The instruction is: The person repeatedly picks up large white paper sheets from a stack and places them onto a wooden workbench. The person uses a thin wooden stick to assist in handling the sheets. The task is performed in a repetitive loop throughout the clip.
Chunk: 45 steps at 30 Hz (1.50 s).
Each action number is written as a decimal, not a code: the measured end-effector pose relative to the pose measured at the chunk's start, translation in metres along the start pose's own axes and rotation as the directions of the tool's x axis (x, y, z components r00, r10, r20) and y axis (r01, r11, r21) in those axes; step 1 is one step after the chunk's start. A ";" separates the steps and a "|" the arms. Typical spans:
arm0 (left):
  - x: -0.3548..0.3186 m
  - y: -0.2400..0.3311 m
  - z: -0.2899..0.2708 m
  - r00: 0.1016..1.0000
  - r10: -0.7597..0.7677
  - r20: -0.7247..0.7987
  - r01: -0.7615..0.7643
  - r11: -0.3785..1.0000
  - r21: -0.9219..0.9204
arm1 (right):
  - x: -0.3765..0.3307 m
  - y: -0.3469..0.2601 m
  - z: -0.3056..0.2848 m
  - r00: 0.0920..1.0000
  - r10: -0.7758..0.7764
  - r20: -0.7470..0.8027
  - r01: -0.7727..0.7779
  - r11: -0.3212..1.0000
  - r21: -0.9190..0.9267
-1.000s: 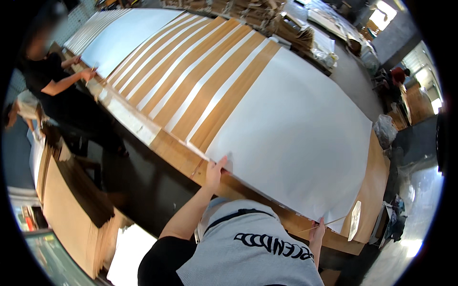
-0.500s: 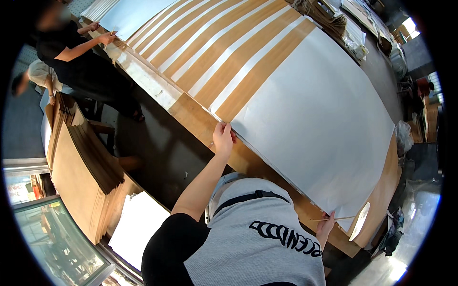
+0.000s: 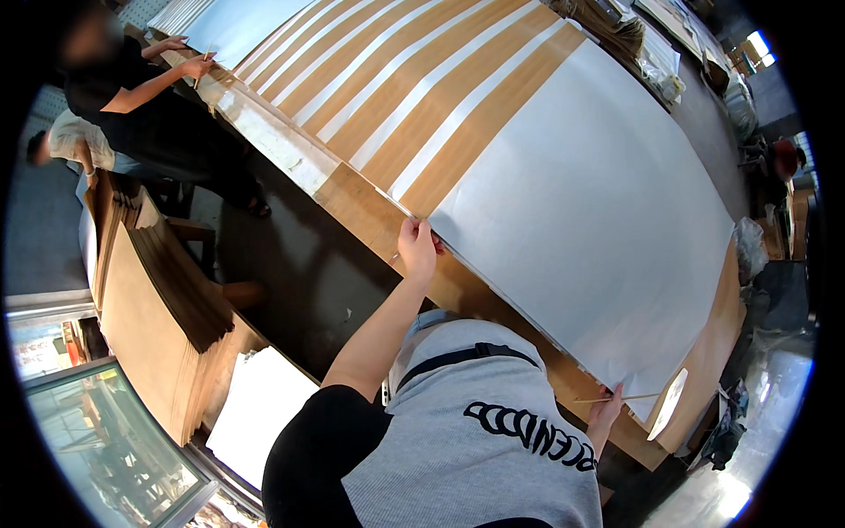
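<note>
A large white sheet [image 3: 572,211] lies over the right half of a long work table. My left hand [image 3: 420,248] is closed on its near edge, thumb on top, fingers partly hidden underneath. Farther right, my right hand [image 3: 606,410] pinches the same edge close to the near right corner. A thin wooden stick [image 3: 641,397] also sits in that right hand, crossing the fingers and pointing out over the corner. Left of the white sheet, tan bands [image 3: 396,165] alternate with white strips [image 3: 437,162] across the table.
At the table's far left end a co-worker [image 3: 150,106] holds a thin stick near a pale sheet [image 3: 242,35]. Another person bends behind a stack of brown boards [image 3: 150,326] at left. White sheets [image 3: 260,414] lie beside it. Crumpled clear plastic [image 3: 750,246] hangs at the right.
The view has shifted slightly. Both my hands keep their hold on the sheet's edge. The co-worker's stick now points more downward, and the bending person has moved a little.
</note>
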<state>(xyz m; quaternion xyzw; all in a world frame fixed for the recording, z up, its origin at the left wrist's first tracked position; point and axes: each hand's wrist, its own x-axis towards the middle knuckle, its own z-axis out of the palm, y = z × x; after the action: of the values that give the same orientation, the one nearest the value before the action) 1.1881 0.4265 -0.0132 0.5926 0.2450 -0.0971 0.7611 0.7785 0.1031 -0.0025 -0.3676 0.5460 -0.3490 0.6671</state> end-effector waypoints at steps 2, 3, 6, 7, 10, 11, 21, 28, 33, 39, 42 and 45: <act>-0.001 -0.001 0.002 1.000 0.002 -0.009 -0.002 1.000 -0.017 | 0.001 -0.001 -0.003 1.000 0.000 0.023 0.001 1.000 -0.013; -0.002 0.000 0.003 1.000 0.003 -0.012 -0.003 1.000 -0.026 | 0.002 -0.001 -0.004 0.999 -0.001 0.035 0.002 1.000 -0.019; -0.005 0.004 0.005 0.999 0.000 -0.042 -0.001 1.000 -0.031 | 0.002 0.000 -0.005 1.000 0.007 0.029 -0.006 1.000 -0.012; -0.005 0.004 0.006 0.999 0.002 -0.045 -0.003 1.000 -0.022 | 0.003 0.000 -0.005 0.999 -0.002 0.038 0.002 1.000 -0.007; -0.007 0.005 0.005 0.999 0.011 -0.049 -0.010 1.000 0.007 | 0.002 0.002 -0.005 0.998 -0.014 0.057 0.014 1.000 0.006; -0.007 0.005 0.005 0.999 0.016 -0.047 -0.015 1.000 0.015 | 0.000 0.001 -0.003 0.998 -0.011 0.062 0.011 1.000 0.007; 0.001 0.014 0.002 0.998 -0.047 0.045 0.040 0.989 0.145 | 0.001 0.002 -0.006 0.999 0.043 0.032 -0.041 0.997 -0.065; -0.050 0.028 0.028 0.527 0.612 0.590 -0.831 0.226 0.508 | -0.003 0.001 0.005 0.999 0.014 -0.030 -0.017 0.995 -0.094; -0.061 0.019 0.041 0.143 0.235 0.961 -0.990 0.020 0.143 | -0.001 0.008 0.003 0.995 -0.012 -0.103 0.003 0.996 -0.087; -0.056 0.006 0.038 0.162 0.242 0.957 -0.986 0.072 0.149 | -0.007 0.010 0.008 0.992 -0.043 -0.118 0.033 0.996 -0.088; -0.060 0.003 0.038 0.194 0.239 0.951 -0.977 0.131 0.166 | -0.003 0.017 0.002 0.993 -0.040 -0.112 0.031 0.996 -0.084; -0.060 0.002 0.037 0.191 0.222 0.956 -0.978 0.127 0.166 | -0.002 0.019 0.002 0.992 -0.057 -0.110 0.050 0.997 -0.061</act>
<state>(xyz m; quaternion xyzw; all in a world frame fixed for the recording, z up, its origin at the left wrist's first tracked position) 1.1468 0.3838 0.0238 0.7926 -0.4927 -0.0528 0.3552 0.7814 0.1147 -0.0179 -0.3814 0.5823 -0.3707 0.6149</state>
